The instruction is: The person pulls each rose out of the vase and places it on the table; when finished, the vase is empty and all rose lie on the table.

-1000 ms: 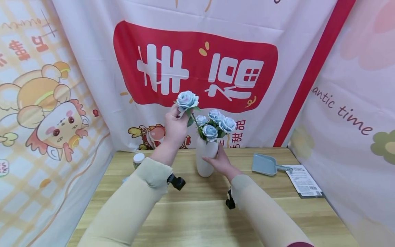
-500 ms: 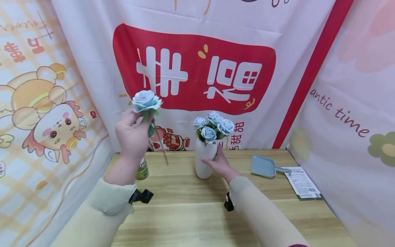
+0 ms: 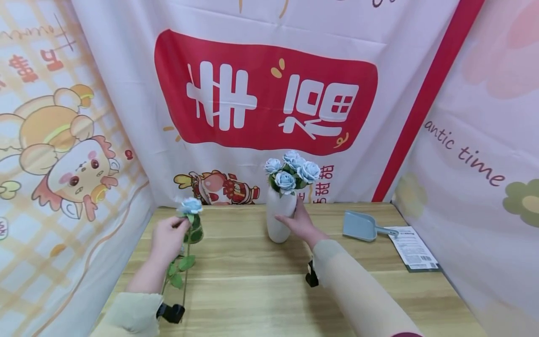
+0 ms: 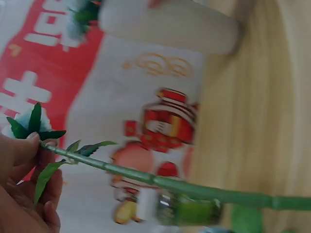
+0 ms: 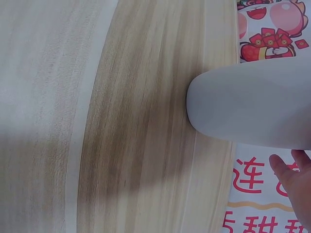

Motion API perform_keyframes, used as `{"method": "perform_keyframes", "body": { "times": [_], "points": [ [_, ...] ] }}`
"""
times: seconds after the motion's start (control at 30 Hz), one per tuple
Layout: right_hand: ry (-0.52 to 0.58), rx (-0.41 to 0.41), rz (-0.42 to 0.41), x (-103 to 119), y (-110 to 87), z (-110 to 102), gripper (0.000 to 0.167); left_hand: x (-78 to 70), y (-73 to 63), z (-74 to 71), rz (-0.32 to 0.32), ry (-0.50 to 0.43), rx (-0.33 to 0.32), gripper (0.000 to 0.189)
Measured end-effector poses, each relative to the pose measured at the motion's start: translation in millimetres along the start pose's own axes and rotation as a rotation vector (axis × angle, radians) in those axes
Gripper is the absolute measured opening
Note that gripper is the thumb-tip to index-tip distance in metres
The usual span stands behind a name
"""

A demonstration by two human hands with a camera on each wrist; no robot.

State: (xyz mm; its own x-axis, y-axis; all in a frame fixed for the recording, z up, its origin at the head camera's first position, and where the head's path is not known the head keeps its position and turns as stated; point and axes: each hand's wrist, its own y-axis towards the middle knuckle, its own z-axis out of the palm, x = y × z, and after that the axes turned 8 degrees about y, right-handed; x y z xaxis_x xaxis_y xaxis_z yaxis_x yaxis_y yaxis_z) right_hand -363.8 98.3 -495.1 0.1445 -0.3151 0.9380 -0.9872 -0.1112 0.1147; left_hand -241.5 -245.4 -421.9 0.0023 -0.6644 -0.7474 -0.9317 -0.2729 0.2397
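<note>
My left hand (image 3: pixel 167 238) pinches a light blue artificial rose (image 3: pixel 191 206) just under its bloom. The rose's long green stem (image 4: pixel 180 185) hangs down over the table in the head view and runs across the left wrist view. Green leaves (image 3: pixel 182 267) and a second stem show beside my left forearm, partly hidden by it. A white vase (image 3: pixel 279 213) stands upright on the table, holding several light blue roses (image 3: pixel 285 181). Around its right side my right hand (image 3: pixel 303 225) grips it, thumb across the front and the other fingers mostly hidden behind.
A jar with green contents (image 4: pixel 192 209) stands behind the held rose at the table's left. To the right, a grey-blue dustpan (image 3: pixel 361 226) lies with its handle over a white printed packet (image 3: pixel 414 248). Printed cloth (image 3: pixel 252 28) hangs along the back and both sides.
My left hand has carried the rose away from the vase to the left, then lowered it near the jar. My right hand has stayed on the vase.
</note>
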Motion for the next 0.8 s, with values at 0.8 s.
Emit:
{"method": "perform_keyframes", "body": {
  "times": [0.8],
  "points": [
    [0.010,0.001,0.053,-1.3,-0.5,-0.5,0.097,111.7,-9.4,82.8,-0.139,0.253,0.291,0.017]
  ]
}}
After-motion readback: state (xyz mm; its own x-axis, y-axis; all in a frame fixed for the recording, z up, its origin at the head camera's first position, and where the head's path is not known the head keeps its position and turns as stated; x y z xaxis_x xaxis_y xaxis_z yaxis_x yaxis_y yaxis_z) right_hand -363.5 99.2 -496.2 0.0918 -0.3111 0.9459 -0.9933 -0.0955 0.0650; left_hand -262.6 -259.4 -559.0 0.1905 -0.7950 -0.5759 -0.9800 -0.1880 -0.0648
